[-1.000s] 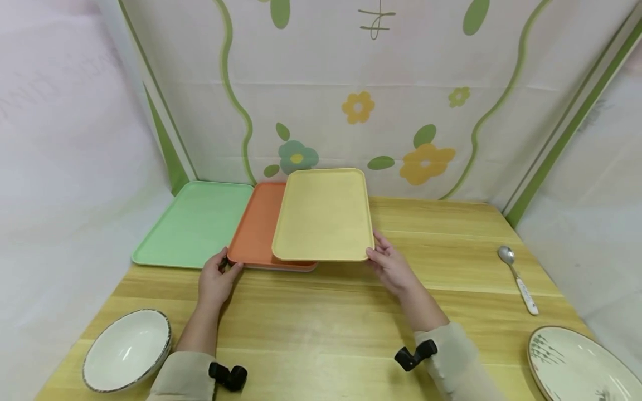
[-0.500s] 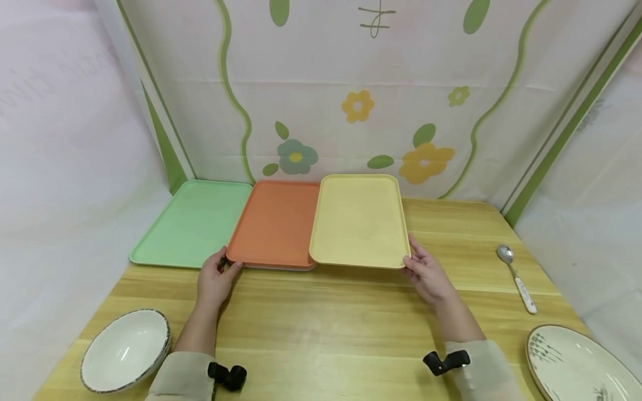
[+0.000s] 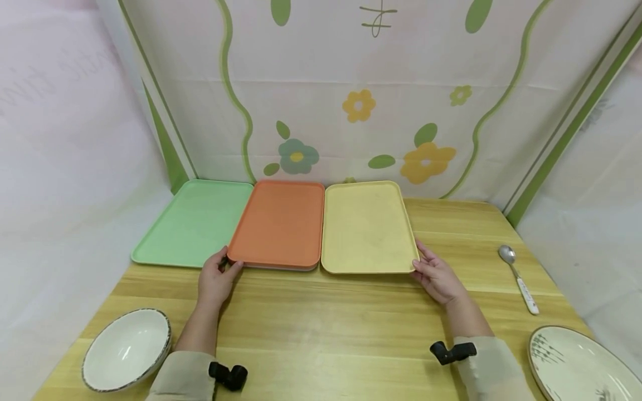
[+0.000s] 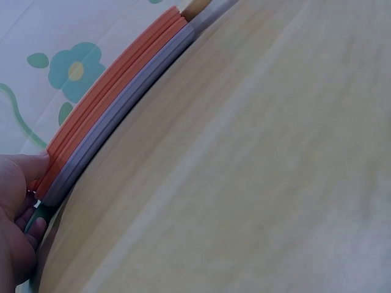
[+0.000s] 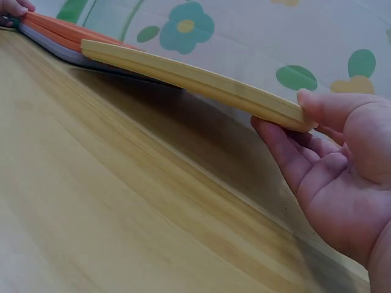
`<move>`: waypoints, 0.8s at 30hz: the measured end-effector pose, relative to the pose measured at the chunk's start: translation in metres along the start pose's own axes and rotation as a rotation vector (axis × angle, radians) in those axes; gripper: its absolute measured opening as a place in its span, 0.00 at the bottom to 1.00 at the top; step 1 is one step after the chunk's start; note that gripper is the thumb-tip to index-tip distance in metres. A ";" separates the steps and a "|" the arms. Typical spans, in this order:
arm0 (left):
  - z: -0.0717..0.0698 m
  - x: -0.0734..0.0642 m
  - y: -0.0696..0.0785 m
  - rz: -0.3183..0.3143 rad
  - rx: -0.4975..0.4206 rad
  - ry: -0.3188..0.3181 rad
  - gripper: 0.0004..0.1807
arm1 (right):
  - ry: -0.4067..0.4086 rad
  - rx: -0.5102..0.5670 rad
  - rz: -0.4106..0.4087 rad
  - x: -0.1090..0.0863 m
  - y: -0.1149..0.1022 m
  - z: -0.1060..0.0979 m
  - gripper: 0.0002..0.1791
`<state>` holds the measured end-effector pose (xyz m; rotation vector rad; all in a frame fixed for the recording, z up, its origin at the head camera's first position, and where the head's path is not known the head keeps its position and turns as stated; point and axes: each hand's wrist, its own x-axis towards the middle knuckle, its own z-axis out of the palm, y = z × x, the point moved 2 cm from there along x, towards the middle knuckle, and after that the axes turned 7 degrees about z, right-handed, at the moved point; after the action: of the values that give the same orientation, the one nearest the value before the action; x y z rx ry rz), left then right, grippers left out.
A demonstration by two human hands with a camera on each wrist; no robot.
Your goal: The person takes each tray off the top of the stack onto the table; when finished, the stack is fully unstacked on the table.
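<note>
Yellow tray (image 3: 371,228) now sits further R and lower in head view vs half a sec ago, no longer lapping orange tray (image 3: 278,225); R hand (image 3: 438,278) goes w/ it, L hand (image 3: 217,281) stays put.

R hand pinches tray's near R corner, thumb on top, fingers below; grip closed to abt the rim's thickness. Nearly all of tray lies L of & beyond that grip, so far L corner is the unsupported end. Long axis prob. runs away from person, roughly parallel to orange tray's side. R wrist view: near edge is off table (image 3: 321,334), shadow under it; can't tell if back edge touches down.

Key relation, I'd judge: yellow's L side vs orange's R side. They're side by side in head view, narrow seam btwn; contact unclear. R hand's nearer to yellow; L hand's well apart, across orange, pinching its near L corner beside green tray (image 3: 198,223), w/ grey tray (image 4: 122,116) under the orange. Lowering R corner would prob. need L side kept free of orange rim.
</note>
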<state>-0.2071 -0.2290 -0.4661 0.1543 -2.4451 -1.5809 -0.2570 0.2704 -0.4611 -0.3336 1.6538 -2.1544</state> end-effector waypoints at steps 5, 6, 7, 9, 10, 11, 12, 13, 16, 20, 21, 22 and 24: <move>0.000 0.001 -0.001 0.008 -0.003 0.002 0.36 | -0.034 -0.005 0.004 0.002 0.002 -0.004 0.39; 0.000 0.001 -0.001 0.009 -0.002 0.002 0.36 | -0.036 -0.004 0.005 0.003 0.003 -0.005 0.39; 0.000 0.000 -0.001 0.010 -0.003 0.002 0.36 | -0.037 -0.005 0.008 0.003 0.004 -0.005 0.39; 0.000 0.000 -0.001 0.011 -0.002 0.004 0.36 | -0.030 -0.012 0.017 0.004 0.005 -0.006 0.39; 0.000 0.000 -0.001 0.011 0.000 0.005 0.36 | -0.020 -0.028 0.022 0.005 0.006 -0.006 0.39; 0.000 0.000 -0.001 0.010 0.003 0.005 0.36 | -0.006 -0.047 0.033 0.005 0.007 -0.006 0.39; 0.000 0.000 -0.001 0.010 0.006 0.006 0.36 | 0.009 -0.068 0.046 0.006 0.007 -0.006 0.39; 0.000 0.000 -0.001 0.009 0.010 0.005 0.36 | 0.024 -0.094 0.061 0.007 0.007 -0.006 0.40; 0.000 0.000 -0.002 0.002 0.018 0.000 0.36 | 0.073 -0.185 0.107 0.010 0.006 -0.005 0.41; 0.000 0.001 -0.002 -0.004 0.017 -0.006 0.36 | 0.131 -0.280 0.164 0.012 0.001 -0.003 0.42; 0.000 0.001 -0.002 -0.005 0.015 -0.007 0.36 | 0.146 -0.291 0.176 0.013 0.000 -0.003 0.43; 0.000 0.001 -0.002 -0.006 0.015 -0.006 0.36 | 0.160 -0.298 0.186 0.013 -0.001 -0.002 0.43; 0.000 0.001 -0.002 -0.004 0.015 -0.003 0.36 | 0.174 -0.303 0.198 0.014 -0.003 -0.002 0.43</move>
<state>-0.2077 -0.2298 -0.4674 0.1600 -2.4608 -1.5655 -0.2702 0.2662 -0.4598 -0.0623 2.0233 -1.8331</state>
